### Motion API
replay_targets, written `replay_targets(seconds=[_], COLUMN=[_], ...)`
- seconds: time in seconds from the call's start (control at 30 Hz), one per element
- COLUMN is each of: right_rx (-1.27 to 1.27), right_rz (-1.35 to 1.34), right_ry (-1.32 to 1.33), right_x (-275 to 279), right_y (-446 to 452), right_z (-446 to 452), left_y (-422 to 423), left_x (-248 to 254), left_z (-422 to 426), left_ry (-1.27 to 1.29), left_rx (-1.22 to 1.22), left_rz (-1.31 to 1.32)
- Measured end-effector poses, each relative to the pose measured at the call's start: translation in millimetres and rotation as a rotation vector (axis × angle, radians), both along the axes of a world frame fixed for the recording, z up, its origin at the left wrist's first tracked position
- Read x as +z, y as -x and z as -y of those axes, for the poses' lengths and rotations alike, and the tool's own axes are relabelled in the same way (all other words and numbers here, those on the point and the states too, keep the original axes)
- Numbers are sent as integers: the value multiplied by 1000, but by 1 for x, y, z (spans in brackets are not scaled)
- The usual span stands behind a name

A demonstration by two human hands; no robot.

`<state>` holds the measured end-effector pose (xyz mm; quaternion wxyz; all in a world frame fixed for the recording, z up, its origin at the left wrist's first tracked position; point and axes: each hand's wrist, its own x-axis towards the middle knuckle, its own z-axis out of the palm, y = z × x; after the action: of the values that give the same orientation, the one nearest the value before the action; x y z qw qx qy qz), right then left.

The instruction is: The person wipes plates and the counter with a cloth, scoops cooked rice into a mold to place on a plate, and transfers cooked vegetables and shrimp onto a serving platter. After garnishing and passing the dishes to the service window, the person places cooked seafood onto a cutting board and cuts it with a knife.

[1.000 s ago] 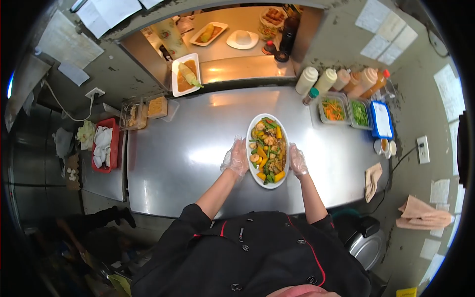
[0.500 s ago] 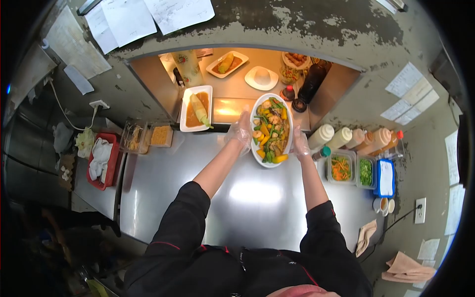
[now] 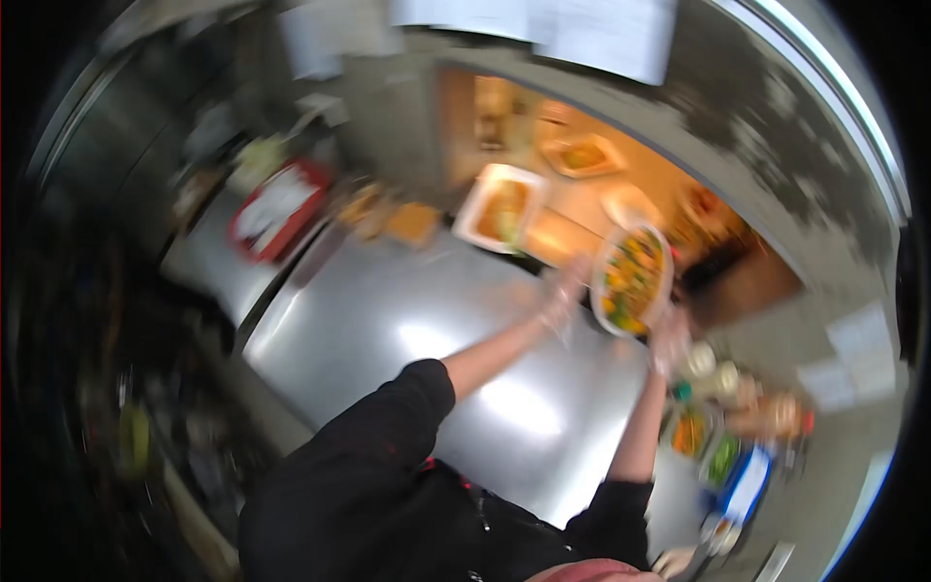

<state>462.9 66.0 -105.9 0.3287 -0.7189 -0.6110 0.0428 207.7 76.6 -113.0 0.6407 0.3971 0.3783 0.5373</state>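
A white oval plate with shrimp, yellow pieces and greens sits at the front edge of the lit pass-through window. My left hand, in a clear glove, is at the plate's left side with its fingers stretched out, a small gap from the rim. At the lower right rim is my right hand, also gloved; blur hides its fingers and whether they grip the plate. To the left, a white rectangular dish with a green-tipped roll in brown sauce stands on the window ledge.
Further inside the window are another sauced dish and a white plate. Squeeze bottles, a tub of shredded carrot and a tub of chopped greens line the right. A red basket stands left of the steel counter.
My view has swung left and tilted, so the scene appears shifted right and rotated. The oval plate sits closer to the window, and my left hand shows a gap from its rim.
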Motion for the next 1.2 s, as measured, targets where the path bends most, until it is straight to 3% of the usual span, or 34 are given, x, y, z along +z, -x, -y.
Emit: replay_targets(seconds=[0.03,0.07,0.1,0.13,0.2,0.33,0.4,0.5,0.53,0.6,0.63,0.73,0.87,0.9,1.0,1.03,1.07,1.2], right_rx=[173,127,192,229,482,882,1082,1276,1318,1499,1547,1574,1427,1389,1352,1401,1485,1641], right_rz=[-261,-78,-108,-277,-623,-452,-474,-314,-218,-164,-152,-107,-33,115,38,286,361,366], right_ry=[-109,-261,-256,-50,140,233,212,422,471,275,223,184,84,248,419,517,448,499], right_x=[37,38,37,73,28,-29,11,25,28,23,26,33,37,41,13,22,17,14], right_y=[26,47,67,111,144,190,229,259,266,282,290,311,339,342,352,360,365,388], right_z=[26,55,80,121,171,255,297,332,340,346,351,365,391,395,412,416,423,448], left_y=[6,16,24,42,78,135,164,190,200,204,203,202,219,224,245,253,261,282], left_x=[-67,-34,-23,-6,-14,11,-29,-27,-26,-18,-6,5,-25,-35,-57,-67,-78,-132], left_z=[16,64,102,144,221,372,432,486,498,516,522,543,570,577,604,614,626,683], left_ry=[-272,-112,152,356,375,535,560,487,472,309,303,321,366,363,329,372,415,593], left_rx=[11,55,114,191,241,493,692,1076,1084,1228,1254,1298,1233,1200,1160,1184,1209,1290], left_rz=[114,247,391,463,168,-33,-87,187,146,463,470,548,666,669,668,589,510,255])
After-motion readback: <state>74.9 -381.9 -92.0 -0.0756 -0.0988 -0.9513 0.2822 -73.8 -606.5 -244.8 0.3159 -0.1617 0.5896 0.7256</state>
